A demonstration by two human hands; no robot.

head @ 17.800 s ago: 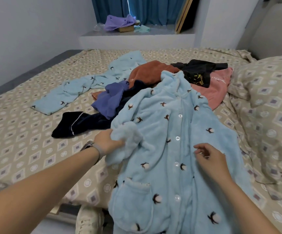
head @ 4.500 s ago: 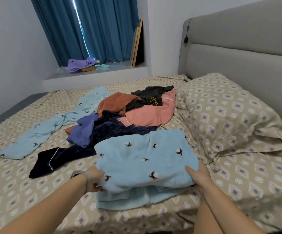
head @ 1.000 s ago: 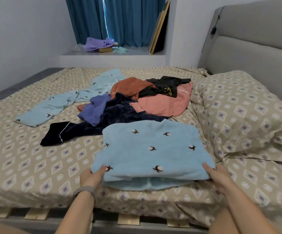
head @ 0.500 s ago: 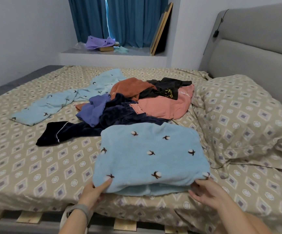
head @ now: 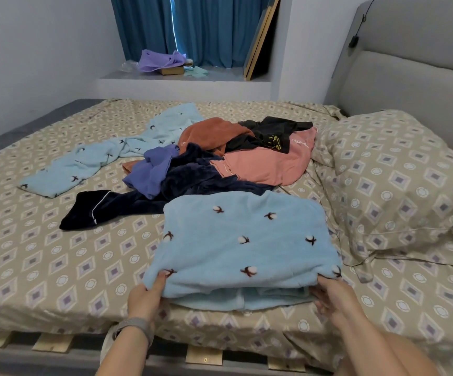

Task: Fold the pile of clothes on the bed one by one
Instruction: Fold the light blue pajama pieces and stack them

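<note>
A folded light-blue fleece pajama top (head: 243, 245) with small flower marks lies at the bed's near edge. My left hand (head: 145, 297) grips its near left corner, thumb on top. My right hand (head: 333, 299) holds the near right corner, fingers tucked under the fold. Behind it lies the unfolded pile: a navy garment (head: 138, 204), a purple-blue piece (head: 152, 169), a rust-orange one (head: 209, 134), a pink one (head: 268, 166) and a black one (head: 268, 134). Matching light-blue pajama trousers (head: 106, 158) are spread out at the far left.
The patterned bedsheet (head: 43, 253) covers the mattress. A large pillow (head: 399, 180) in the same pattern lies at the right against a grey headboard (head: 415, 63). Wooden bed slats (head: 51, 346) show below the near edge. A window ledge (head: 187, 77) with clutter is behind.
Both hands have moved from the sides of the folded top to its near corners and taken hold there. The top has slid a little toward the bed's near edge.
</note>
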